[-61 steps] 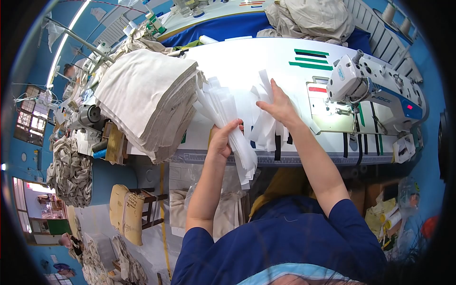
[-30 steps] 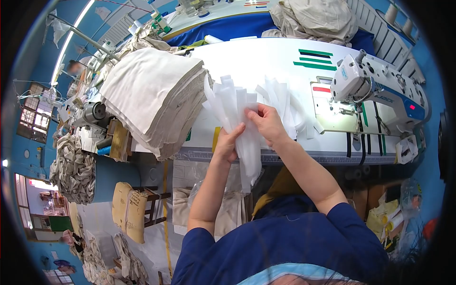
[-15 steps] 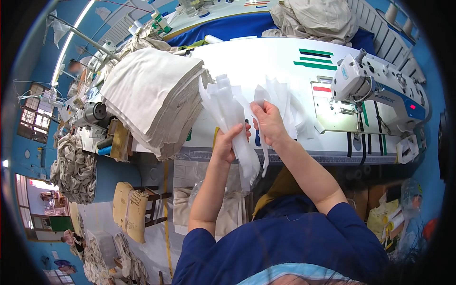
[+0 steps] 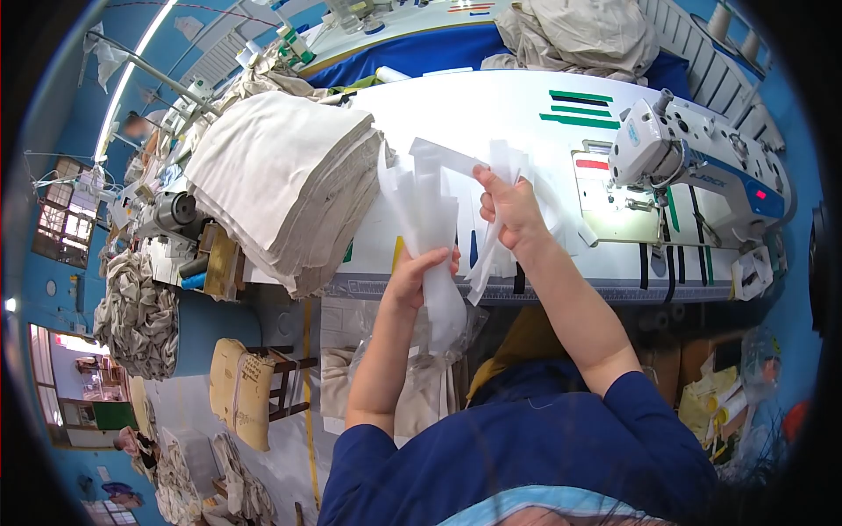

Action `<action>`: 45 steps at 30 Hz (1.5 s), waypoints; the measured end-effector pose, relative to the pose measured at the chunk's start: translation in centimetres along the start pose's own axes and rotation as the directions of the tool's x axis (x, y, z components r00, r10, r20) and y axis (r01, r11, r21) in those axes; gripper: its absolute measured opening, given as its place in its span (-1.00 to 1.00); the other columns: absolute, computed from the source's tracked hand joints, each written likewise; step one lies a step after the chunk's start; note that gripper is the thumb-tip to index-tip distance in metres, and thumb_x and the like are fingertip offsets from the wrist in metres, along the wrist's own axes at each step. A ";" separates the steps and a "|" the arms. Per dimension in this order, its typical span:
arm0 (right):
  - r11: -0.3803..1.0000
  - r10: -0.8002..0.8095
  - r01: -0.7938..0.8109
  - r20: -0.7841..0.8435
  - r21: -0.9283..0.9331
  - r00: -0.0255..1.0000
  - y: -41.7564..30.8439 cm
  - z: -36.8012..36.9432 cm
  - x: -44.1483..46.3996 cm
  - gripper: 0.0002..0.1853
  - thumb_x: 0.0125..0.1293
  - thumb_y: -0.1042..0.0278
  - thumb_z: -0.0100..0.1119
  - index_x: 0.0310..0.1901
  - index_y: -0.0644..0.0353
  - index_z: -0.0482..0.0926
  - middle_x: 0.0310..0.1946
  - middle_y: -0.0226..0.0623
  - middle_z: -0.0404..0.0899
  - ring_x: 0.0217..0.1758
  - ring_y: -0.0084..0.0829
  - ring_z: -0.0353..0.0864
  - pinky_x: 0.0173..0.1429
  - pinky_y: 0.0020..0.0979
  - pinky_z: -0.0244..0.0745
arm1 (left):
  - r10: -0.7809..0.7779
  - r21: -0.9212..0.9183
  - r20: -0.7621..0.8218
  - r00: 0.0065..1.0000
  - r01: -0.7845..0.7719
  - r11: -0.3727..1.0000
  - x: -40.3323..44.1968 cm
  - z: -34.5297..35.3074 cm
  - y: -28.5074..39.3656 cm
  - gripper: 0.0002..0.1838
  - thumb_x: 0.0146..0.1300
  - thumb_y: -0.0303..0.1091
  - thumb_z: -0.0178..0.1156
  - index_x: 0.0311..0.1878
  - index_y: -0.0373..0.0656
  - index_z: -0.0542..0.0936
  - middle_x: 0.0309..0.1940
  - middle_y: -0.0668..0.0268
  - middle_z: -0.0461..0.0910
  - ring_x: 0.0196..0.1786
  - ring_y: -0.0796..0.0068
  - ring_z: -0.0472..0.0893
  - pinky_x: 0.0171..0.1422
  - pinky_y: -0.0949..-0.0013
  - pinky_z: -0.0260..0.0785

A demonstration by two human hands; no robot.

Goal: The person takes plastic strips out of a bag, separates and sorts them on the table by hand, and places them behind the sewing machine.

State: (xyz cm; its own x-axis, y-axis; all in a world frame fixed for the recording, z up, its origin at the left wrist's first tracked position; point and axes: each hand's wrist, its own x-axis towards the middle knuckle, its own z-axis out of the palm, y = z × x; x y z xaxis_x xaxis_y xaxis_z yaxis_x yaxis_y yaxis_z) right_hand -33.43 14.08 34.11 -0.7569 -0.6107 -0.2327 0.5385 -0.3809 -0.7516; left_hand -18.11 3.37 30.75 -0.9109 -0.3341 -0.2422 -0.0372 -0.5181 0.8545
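My left hand [image 4: 418, 273] is closed round a bundle of thin white fabric strips [image 4: 425, 210], which fan out above the fist and hang below it past the table's front edge. Pinched between the thumb and fingers of my right hand [image 4: 510, 209] is a single white strip [image 4: 452, 156]; its far end lies across the top of the bundle, and a tail hangs below the hand. More loose white strips [image 4: 548, 197] lie on the white table just behind and right of that hand, partly hidden by it.
A tall stack of cream fabric pieces [image 4: 281, 175] stands left on the table [image 4: 438, 101]. At right is a sewing machine [image 4: 702, 162], with green and dark strips [image 4: 579, 111] beside it. A ruler [image 4: 386, 287] runs along the front edge. A cushioned stool [image 4: 241, 394] stands lower left.
My right hand has moved slightly right, drawing its strip so that it now slants over the bundle's top. My left hand keeps its grip and has shifted little.
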 end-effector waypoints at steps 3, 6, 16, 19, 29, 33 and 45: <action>0.998 0.009 -0.011 -0.032 -0.061 0.999 -0.3 -0.3 0.2 -0.83 0.13 0.35 0.31 -0.39 0.10 0.46 -0.68 -0.66 0.23 -0.75 -0.78 0.05 -0.67 -0.63 0.00 | -0.004 -0.015 -0.036 0.999 0.003 1.000 -0.1 -1.1 -0.1 -0.70 0.02 -0.40 0.27 -0.17 -0.30 0.49 -0.40 0.21 0.56 -0.45 0.48 0.57 -0.36 0.44 0.45; 0.997 0.003 -0.007 -0.048 -0.078 0.999 -0.4 -0.3 0.0 -0.84 0.14 0.35 0.30 -0.38 0.09 0.46 -0.69 -0.66 0.21 -0.76 -0.79 0.04 -0.68 -0.63 0.00 | 0.006 -0.062 -0.060 0.998 -0.010 0.998 -0.4 -1.6 -0.2 -0.69 0.03 -0.40 0.26 -0.16 -0.32 0.48 -0.39 0.20 0.56 -0.43 0.49 0.56 -0.34 0.45 0.45; 0.949 -0.035 0.009 -0.077 -0.315 0.996 0.8 -0.3 -0.1 -0.80 0.07 0.28 0.31 -0.36 0.21 0.56 -0.54 -0.43 0.48 -0.53 -0.60 0.33 -0.42 -0.47 0.29 | 0.184 -0.097 -0.031 0.982 -0.186 0.978 -3.8 -1.2 1.4 -0.71 0.05 -0.38 0.21 -0.19 -0.34 0.46 -0.42 0.18 0.50 -0.43 0.40 0.52 -0.33 0.38 0.37; 0.912 -0.050 0.034 -0.029 -0.409 0.998 1.7 0.0 -0.5 -0.80 0.07 0.28 0.31 -0.37 0.23 0.57 -0.49 -0.40 0.53 -0.46 -0.58 0.40 -0.32 -0.44 0.32 | 0.214 -0.086 -0.042 0.976 -0.217 0.972 -4.4 -1.1 1.7 -0.70 0.05 -0.37 0.21 -0.19 -0.35 0.45 -0.41 0.17 0.50 -0.42 0.38 0.51 -0.32 0.38 0.37; 0.910 0.002 0.060 0.149 -0.410 0.989 2.0 0.6 -2.1 -0.76 0.24 0.35 0.18 -0.14 0.33 0.55 -0.38 -0.31 0.59 -0.25 -0.59 0.51 -0.11 -0.52 0.40 | 0.250 -0.112 -0.107 0.962 -0.262 0.959 -3.9 -1.9 1.4 -0.67 0.06 -0.37 0.21 -0.15 -0.37 0.45 -0.36 0.16 0.50 -0.39 0.40 0.52 -0.28 0.38 0.41; 0.922 -0.016 0.115 0.260 -0.369 0.966 1.9 1.4 -3.7 -0.80 0.21 0.31 0.23 -0.27 0.29 0.59 -0.44 -0.36 0.58 -0.32 -0.60 0.49 -0.20 -0.50 0.38 | 0.192 -0.095 -0.066 0.979 -0.197 0.976 -3.2 -0.3 0.8 -0.61 0.06 -0.39 0.22 -0.04 -0.33 0.41 -0.33 0.15 0.52 -0.36 0.41 0.56 -0.29 0.40 0.45; 0.917 -0.087 0.148 0.175 -0.371 0.981 2.0 0.7 -4.0 -0.84 0.18 0.37 0.29 -0.30 0.26 0.56 -0.41 -0.41 0.55 -0.31 -0.61 0.48 -0.18 -0.50 0.40 | 0.142 -0.090 -0.038 0.989 -0.144 0.985 -1.9 1.5 0.2 -0.51 0.06 -0.40 0.26 0.06 -0.31 0.37 -0.28 0.12 0.56 -0.33 0.37 0.60 -0.29 0.38 0.46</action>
State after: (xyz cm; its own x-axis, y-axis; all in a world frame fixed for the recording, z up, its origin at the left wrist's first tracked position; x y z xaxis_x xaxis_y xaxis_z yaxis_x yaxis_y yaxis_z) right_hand -29.04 15.24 33.94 -0.7245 -0.6871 -0.0550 0.2446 -0.1817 -0.9524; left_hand -17.01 5.11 32.03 -0.8906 -0.4339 -0.1362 0.1319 -0.5331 0.8357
